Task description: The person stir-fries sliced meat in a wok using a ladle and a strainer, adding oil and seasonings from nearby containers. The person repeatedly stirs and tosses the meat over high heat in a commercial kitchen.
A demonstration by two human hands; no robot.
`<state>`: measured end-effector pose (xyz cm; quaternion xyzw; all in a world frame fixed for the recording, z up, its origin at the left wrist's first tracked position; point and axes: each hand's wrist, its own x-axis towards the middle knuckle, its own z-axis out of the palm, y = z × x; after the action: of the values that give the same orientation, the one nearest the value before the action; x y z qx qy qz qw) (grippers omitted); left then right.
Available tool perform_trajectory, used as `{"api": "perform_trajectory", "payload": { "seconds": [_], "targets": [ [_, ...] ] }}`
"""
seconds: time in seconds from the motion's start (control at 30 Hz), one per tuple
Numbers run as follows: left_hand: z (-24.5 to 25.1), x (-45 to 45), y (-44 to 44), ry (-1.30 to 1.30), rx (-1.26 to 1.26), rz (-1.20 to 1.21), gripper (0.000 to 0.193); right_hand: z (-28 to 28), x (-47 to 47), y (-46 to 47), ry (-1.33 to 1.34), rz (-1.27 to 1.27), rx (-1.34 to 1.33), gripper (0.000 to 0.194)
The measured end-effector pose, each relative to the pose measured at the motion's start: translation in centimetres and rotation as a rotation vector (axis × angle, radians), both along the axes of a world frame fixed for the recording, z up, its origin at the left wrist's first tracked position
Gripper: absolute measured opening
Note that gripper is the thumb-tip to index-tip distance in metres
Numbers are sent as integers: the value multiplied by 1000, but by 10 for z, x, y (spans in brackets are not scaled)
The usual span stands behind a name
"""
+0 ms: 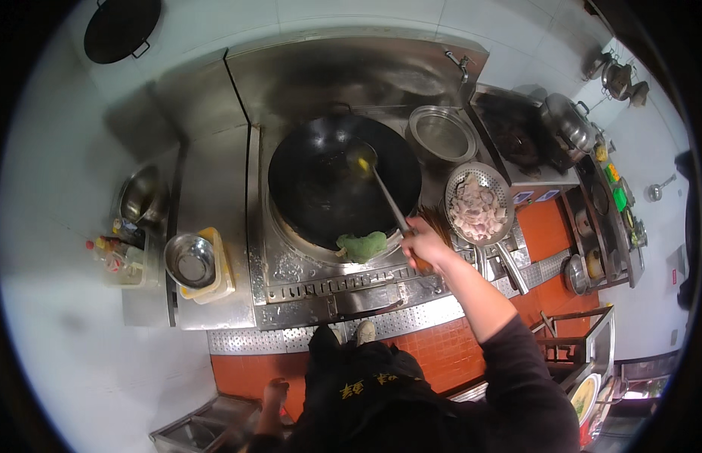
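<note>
My right hand (427, 244) grips the wooden-ended handle of a metal ladle (388, 195). The ladle's bowl, with something yellow in it, is over the inside of a large black wok (317, 181) seated on the stove. Folded over the wok's near rim lies a green cloth (361, 247). Just right of my right hand, a perforated strainer (498, 187) holds pale sliced raw meat (476, 210). A bundle of thin brown bristles, perhaps a wok brush (436, 222), shows behind the hand. My left hand (276, 392) hangs low beside my body, away from the stove; its fingers are unclear.
A round metal pot (443, 135) stands behind the strainer, below a wall tap (461, 67). To the left are a steel bowl (190, 261) on a yellow container (223, 283) and a tub of bottles (124, 257). A lidded pot (567, 122) stands at the right.
</note>
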<state>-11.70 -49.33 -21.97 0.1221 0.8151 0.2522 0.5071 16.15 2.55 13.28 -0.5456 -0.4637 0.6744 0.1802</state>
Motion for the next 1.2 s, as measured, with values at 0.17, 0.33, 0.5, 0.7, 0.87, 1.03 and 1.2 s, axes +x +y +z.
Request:
{"api": "perform_trajectory", "payload": {
  "seconds": [0.17, 0.33, 0.5, 0.7, 0.87, 1.03, 1.2],
  "targets": [
    [-17, -28, -9, -147, -50, -212, 39, -2, 9, 1, 280, -193, -454, 32],
    [-23, -58, 6, -226, -120, -64, 36, 3, -27, -6, 187, -278, -205, 54],
    [-10, -71, 31, -423, -167, 236, 28, 12, -7, -35, 280, -183, -363, 61],
    [-1, -60, 82, -169, -121, -511, 30, -74, -7, 1, 404, -258, -245, 19],
    [-4, -19, 177, -106, -90, -859, 31, -88, 9, -19, 542, -526, -120, 19],
    [9, 92, 274, -73, 44, -1136, 33, -75, 98, -99, 529, -390, -97, 36],
    [13, 210, 318, -13, 110, -1414, 34, -87, 269, -229, 364, -414, 54, 43]
  ]
}}
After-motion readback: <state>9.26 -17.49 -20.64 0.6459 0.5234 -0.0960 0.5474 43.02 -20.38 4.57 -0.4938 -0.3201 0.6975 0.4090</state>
